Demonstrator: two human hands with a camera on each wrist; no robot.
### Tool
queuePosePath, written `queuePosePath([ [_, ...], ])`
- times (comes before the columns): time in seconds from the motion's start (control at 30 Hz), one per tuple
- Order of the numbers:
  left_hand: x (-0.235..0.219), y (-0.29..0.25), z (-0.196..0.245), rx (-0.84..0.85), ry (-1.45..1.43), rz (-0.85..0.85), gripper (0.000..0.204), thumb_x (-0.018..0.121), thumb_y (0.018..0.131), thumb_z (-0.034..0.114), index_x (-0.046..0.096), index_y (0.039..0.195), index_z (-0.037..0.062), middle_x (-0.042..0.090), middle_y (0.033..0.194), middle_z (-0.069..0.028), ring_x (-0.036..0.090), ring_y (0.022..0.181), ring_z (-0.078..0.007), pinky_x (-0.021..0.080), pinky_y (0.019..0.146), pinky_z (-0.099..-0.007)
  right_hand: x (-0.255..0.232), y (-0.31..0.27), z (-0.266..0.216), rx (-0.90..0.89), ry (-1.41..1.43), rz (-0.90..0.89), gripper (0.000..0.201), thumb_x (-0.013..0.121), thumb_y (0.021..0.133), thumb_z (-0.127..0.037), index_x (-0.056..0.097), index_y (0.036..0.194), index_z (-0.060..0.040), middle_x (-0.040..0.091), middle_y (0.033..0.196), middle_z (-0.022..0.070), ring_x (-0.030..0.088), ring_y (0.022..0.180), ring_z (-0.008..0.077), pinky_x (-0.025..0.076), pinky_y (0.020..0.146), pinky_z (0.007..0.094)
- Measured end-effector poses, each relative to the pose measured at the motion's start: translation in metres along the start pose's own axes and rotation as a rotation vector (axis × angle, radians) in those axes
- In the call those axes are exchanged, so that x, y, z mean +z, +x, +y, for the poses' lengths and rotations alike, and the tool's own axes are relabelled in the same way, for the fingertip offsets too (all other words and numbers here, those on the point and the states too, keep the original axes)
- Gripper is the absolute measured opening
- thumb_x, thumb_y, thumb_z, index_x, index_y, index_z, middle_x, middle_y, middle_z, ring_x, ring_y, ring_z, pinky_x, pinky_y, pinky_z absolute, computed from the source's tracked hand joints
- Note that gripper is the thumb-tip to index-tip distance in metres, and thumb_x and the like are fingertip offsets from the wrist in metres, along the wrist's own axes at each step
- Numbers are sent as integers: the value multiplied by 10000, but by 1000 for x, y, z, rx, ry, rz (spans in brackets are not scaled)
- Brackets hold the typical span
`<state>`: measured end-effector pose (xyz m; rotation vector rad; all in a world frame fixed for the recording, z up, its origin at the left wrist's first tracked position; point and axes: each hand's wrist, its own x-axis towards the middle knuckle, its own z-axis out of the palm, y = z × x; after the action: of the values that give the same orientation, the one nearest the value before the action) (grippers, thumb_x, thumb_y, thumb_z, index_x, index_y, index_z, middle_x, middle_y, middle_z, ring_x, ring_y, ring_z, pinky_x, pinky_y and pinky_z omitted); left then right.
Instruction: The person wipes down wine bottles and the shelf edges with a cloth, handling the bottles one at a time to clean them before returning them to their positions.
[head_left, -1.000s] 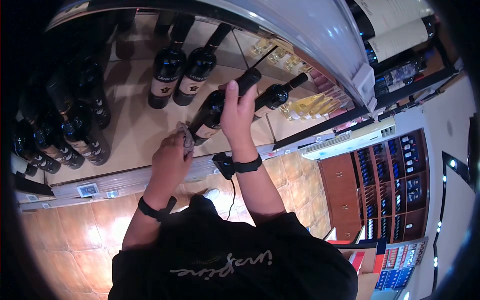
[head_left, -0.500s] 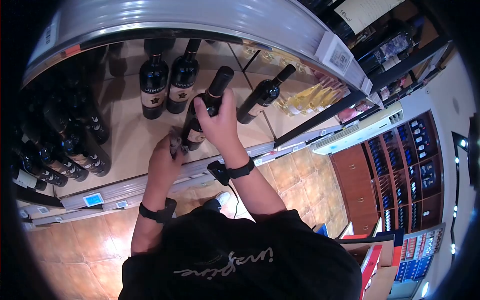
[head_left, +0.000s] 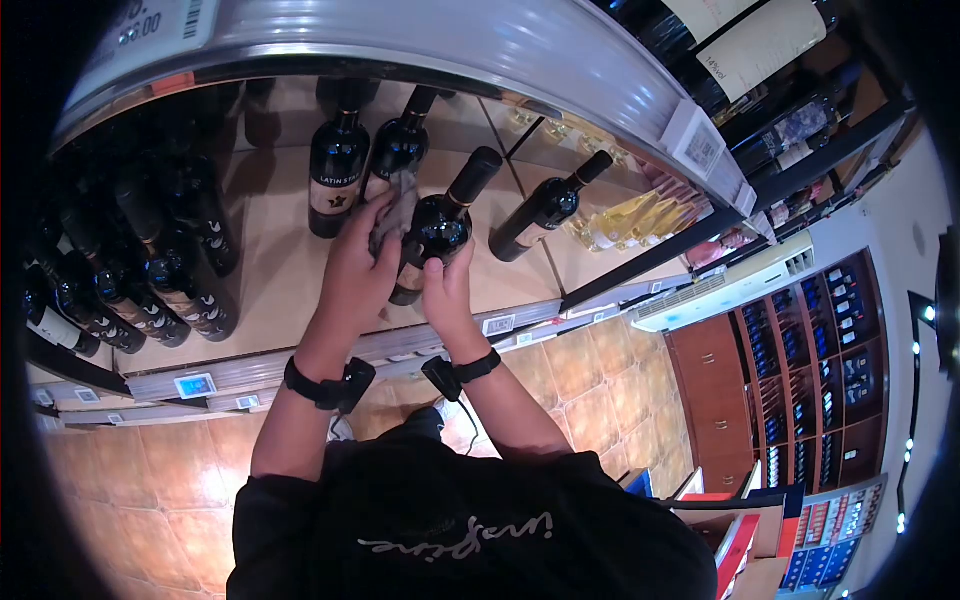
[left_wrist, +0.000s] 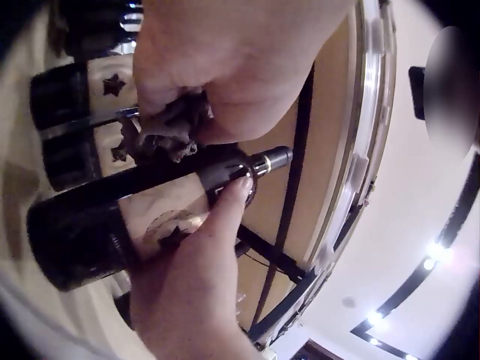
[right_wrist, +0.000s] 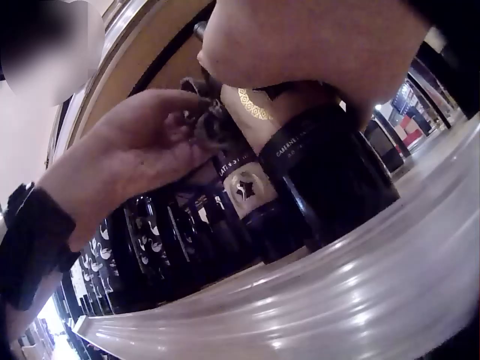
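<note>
My right hand [head_left: 448, 298] grips a dark wine bottle [head_left: 440, 225] with a cream label, its thumb lying along the bottle's shoulder in the left wrist view. The bottle leans, its black-capped neck pointing up and right. A crumpled grey cloth [head_left: 398, 215] is bunched in my left hand [head_left: 358, 262], which holds it against the bottle's upper side. In the left wrist view the cloth [left_wrist: 169, 135] shows between the fingers, right at the bottle [left_wrist: 75, 236]. Two similar bottles with star labels [head_left: 335, 185] stand just behind the hands.
A single dark bottle [head_left: 535, 215] stands to the right, beside the black divider bar [head_left: 640, 250]. Several swan-label bottles [head_left: 180, 285] crowd the left of the shelf [head_left: 275, 285]. Clear bottles with yellow contents [head_left: 625, 222] lie beyond. An upper shelf edge [head_left: 450, 50] overhangs the bottles.
My right hand has shifted from the bottle's neck and shoulder down to its body. The left hand with the cloth has moved up from near the base to the upper side.
</note>
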<state>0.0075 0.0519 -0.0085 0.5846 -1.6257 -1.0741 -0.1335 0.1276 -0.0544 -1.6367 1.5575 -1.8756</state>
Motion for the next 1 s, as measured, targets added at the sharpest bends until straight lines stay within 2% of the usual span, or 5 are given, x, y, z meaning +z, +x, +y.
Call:
queuePosePath([
  [0.1,4,21,31,2,-136,-14,415,616,987,107,578,1390,13,677,1277,-210,691,1140,-335,524,993,-408,2,2,3,-44,23,8,858,580,1037,-520,199,1551,51,479,1449,189,510,1325,271,381,1141,397],
  [0.2,5,36,58,92,91,-81,408,611,990,127,587,1384,20,703,1225,-208,694,1138,-326,521,985,-396,2,3,6,-38,21,4,918,577,1016,-587,194,1554,50,467,1454,191,501,1335,278,376,1143,399],
  [0.5,18,79,93,171,-285,-123,340,584,943,77,642,1273,22,695,1157,-194,671,1090,-371,525,968,-388,-3,-4,16,32,-25,-22,903,596,1020,-548,186,1555,53,461,1461,200,486,1354,287,368,1148,408],
  [0.6,13,84,105,509,1,-234,306,610,887,59,689,1182,30,690,1170,-157,668,1085,-351,534,963,-383,-2,0,13,-15,10,-26,887,585,1030,-535,184,1555,56,442,1481,213,475,1372,297,368,1149,411],
  [1.0,11,61,121,646,397,-65,193,703,785,95,674,973,60,660,1094,-76,627,1125,-278,554,925,-397,-8,3,24,53,-149,-107,878,561,1029,-577,202,1537,44,438,1483,234,492,1358,313,389,1132,408],
])
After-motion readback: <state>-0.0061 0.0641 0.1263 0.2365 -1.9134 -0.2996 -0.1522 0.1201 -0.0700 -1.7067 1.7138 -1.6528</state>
